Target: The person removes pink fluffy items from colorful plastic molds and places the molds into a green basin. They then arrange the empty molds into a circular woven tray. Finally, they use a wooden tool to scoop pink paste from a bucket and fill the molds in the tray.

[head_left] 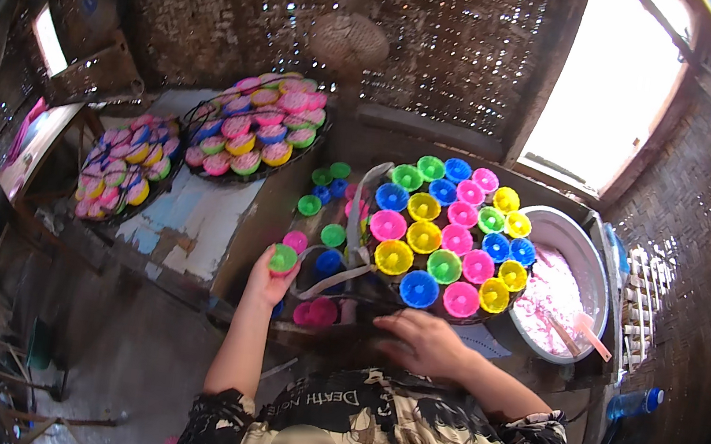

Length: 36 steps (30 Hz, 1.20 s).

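Observation:
My left hand is closed around a small green fluted plastic mould, held over the table's front left part. Just beyond it is a pink mould; whether they touch, I cannot tell. My right hand has nothing visible in it, its fingers apart and slightly blurred, close to the front edge of a round tray. That tray bears many empty-looking fluted moulds in yellow, blue, green and pink. Loose moulds lie between the tray and my left hand, and dark pink ones sit near the front edge.
A large pale basin at the right holds a pink-white crumbly mixture and a pink-handled utensil. Two trays of pink-filled moulds stand at the left. A grey strap curls beside the moulds. A blue bottle is far right.

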{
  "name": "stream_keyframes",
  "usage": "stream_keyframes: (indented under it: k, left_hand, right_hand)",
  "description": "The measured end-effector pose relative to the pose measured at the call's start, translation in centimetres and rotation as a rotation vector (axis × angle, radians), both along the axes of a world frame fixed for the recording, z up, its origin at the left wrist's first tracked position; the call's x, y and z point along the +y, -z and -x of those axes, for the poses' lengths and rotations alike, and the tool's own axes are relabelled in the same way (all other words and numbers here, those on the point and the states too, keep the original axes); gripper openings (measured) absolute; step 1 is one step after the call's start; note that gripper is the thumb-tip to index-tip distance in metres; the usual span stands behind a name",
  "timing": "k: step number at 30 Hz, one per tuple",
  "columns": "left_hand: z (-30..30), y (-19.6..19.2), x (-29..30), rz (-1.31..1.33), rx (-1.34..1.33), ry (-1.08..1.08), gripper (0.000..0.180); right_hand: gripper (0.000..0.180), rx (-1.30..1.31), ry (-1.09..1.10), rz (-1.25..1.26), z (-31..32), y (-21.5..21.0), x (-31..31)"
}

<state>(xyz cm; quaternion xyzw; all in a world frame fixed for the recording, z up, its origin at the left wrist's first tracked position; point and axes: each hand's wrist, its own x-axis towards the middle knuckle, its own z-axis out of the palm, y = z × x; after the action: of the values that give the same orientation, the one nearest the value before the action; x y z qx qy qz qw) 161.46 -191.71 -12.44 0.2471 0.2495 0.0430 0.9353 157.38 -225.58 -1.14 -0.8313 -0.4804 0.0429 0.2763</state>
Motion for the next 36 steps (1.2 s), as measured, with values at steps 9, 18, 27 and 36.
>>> stream_keyframes:
  k: [9,18,27,36]
  left_hand:
    - [-1.9,-0.6,-1.1,-0.282,0.098,0.03,0.057]
    - [9.2,-1.2,-7.0,-2.29,-1.007,0.078,0.041]
    - [6.1,0.7,-2.8,-2.01,-0.387,0.147,0.04]
    - [4.7,-1.2,-2.9,-1.756,-0.412,0.019,0.029]
  right_hand:
    - [0.117,0.039,0.223,0.401,-4.0,15.1,3.5]
    - [0.106,0.252,0.26,0.357,-2.3,11.3,3.4]
    - [0.102,0.603,0.244,0.323,1.5,5.5,-4.2]
    - [0.088,1.081,0.497,0.178,7.6,-0.2,-17.1]
